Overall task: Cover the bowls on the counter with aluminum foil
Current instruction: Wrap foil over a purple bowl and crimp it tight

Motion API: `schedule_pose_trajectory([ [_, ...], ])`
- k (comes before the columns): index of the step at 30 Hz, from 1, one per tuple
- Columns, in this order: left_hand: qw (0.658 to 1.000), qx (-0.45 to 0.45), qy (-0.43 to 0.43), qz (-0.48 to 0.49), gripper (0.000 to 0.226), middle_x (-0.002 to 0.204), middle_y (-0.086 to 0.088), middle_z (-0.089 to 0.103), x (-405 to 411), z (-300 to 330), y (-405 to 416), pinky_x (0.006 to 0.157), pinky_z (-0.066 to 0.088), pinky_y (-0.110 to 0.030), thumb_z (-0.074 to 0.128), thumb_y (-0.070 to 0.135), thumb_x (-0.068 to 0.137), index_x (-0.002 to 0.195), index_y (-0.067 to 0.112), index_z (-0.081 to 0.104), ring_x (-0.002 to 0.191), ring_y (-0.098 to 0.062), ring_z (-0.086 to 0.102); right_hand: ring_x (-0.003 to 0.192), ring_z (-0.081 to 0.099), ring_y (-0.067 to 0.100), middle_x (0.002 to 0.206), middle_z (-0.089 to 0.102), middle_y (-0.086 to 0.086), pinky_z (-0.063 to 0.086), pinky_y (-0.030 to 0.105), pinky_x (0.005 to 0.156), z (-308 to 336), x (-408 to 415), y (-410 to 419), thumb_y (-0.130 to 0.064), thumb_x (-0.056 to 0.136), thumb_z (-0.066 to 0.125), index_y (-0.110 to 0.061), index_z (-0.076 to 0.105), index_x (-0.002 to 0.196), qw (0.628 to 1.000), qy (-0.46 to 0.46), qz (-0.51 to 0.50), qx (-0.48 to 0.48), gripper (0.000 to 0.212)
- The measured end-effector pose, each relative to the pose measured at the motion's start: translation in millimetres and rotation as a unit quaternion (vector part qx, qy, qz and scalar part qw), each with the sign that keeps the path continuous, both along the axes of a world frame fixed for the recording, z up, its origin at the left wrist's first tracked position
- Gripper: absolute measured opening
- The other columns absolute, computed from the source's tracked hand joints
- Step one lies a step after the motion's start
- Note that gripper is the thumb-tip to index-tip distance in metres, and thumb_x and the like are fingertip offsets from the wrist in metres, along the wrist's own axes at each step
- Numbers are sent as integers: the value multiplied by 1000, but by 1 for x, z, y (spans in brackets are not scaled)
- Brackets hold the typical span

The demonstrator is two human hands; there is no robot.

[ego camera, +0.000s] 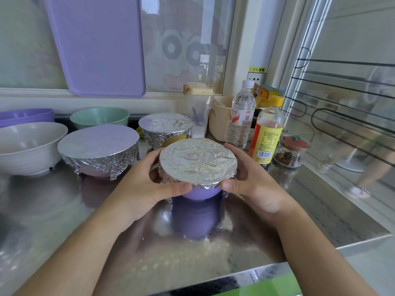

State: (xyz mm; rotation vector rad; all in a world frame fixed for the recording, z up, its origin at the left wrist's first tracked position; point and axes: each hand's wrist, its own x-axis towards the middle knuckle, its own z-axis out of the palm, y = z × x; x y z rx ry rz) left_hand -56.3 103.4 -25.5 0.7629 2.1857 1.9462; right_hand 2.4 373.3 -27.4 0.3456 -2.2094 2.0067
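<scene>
On steel counter (320, 201), left hand (147, 186) and right hand (254, 184) gripping foil-covered purple bowl (198, 167), bottle labels unreadable

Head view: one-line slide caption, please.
Both hands, left hand and right hand, press foil around a purple bowl; two foil-covered bowls behind.

home kitchen, steel counter (310, 201), bowls (30, 146), sauce bottle (267, 133)

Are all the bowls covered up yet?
Not yet. Two foil-covered bowls sit done at the back. The left hand and right hand are pressing foil round the purple bowl. The white bowl and green bowl are bare.
</scene>
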Motion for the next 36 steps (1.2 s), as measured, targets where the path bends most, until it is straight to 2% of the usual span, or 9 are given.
schedule_pose_trajectory([
  [6,1000,-12,16,16,97,135,5,70,0,-2,3,115,46,-47,103,29,54,142,29,60,129,-14,64,139,57,17,147,64,-3,43,44,118,1,2,-2,-45,53,103,-29,48,148,999,8,-18,26,111],
  [9,999,-20,34,28,97,135,8,70,1,-3,5,115,46,-46,103,35,56,142,30,58,130,-11,62,141,55,21,149,62,-2,45,46,114,0,1,-4,-30,61,99,-27,43,153,999,6,-21,29,107],
  [12,998,-25,42,36,100,136,12,69,4,-2,8,114,45,-43,104,38,55,143,33,56,131,-7,61,143,54,22,151,59,0,42,52,118,0,1,-7,-40,59,103,-25,38,158,999,2,-29,36,119],
  [18,999,-12,33,31,96,123,24,71,15,4,13,89,47,-5,99,18,55,138,33,54,116,12,62,142,54,19,150,60,-2,38,51,122,-2,3,-8,-32,60,101,-29,38,156,999,3,-27,40,114],
  [23,999,4,24,41,122,131,35,46,20,5,21,81,34,9,99,26,52,142,45,19,105,38,44,143,53,14,151,59,-6,35,50,125,-1,5,-9,-36,56,102,-31,30,160,999,3,-10,49,127],
  [25,998,5,32,57,135,134,36,44,22,4,23,82,34,9,105,41,51,152,42,17,108,38,42,144,51,12,153,56,-8,34,48,125,0,5,-10,-53,47,104,-30,26,162,999,-1,-16,48,141],
  [27,997,1,50,65,120,136,31,52,23,3,25,87,38,5,105,46,49,144,42,31,116,29,48,142,53,10,150,59,-11,37,45,123,1,5,-12,-57,46,104,-37,33,157,998,5,-23,50,134],
  [31,995,0,80,56,94,131,13,69,18,-1,25,97,51,-14,103,30,57,137,31,54,123,-1,63,139,57,15,144,64,-7,42,47,120,4,7,-15,-31,63,97,-41,47,146,996,27,-32,79,97],
  [36,992,14,94,81,94,124,21,70,22,-1,28,92,46,-6,101,29,52,135,29,56,119,6,63,139,57,23,147,63,3,41,54,120,3,4,-16,-26,69,95,-23,46,152,996,15,-46,76,96],
])
